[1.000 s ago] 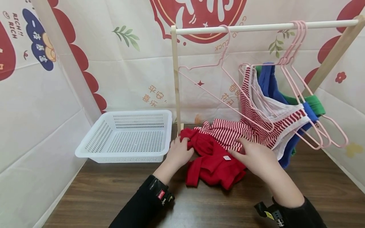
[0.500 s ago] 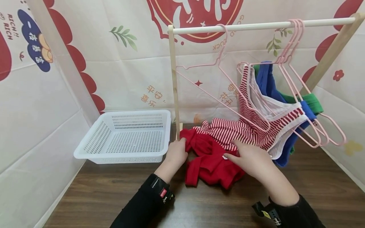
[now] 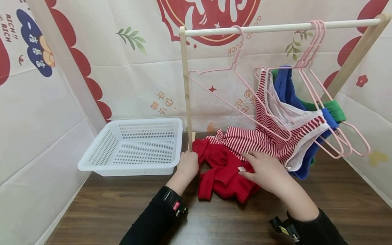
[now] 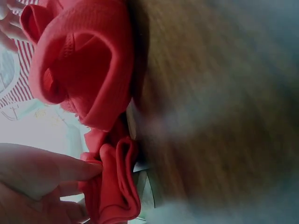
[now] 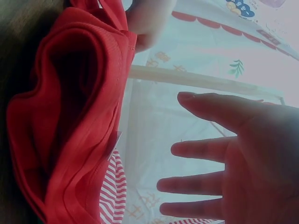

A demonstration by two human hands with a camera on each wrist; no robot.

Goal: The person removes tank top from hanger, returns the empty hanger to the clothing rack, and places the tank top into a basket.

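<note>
A crumpled red long-sleeved top [image 3: 228, 183] with a small white label lies on the wooden table. My left hand [image 3: 187, 165] is at its left end; in the left wrist view the thumb of that hand [image 4: 37, 177] presses a folded red part, with fingers behind it. Over the top's right side hovers my right hand [image 3: 266, 170], its fingers spread and apart in the right wrist view. Behind the red top, a red-and-white striped garment [image 3: 245, 139] spreads on the table.
A white perforated basket [image 3: 131, 170] stands at the left. Above the clothes runs a white rail [image 3: 275, 29] on wooden posts, with a bare pink hanger [image 3: 211, 71] and several hangers at right carrying striped, blue [image 3: 284, 85] and green [image 3: 338, 110] garments. Printed cloth walls surround the table.
My left hand has gone from lying over the red top's left part to curled at its outer end. My right hand has shifted slightly left, its fingers spreading wider.
</note>
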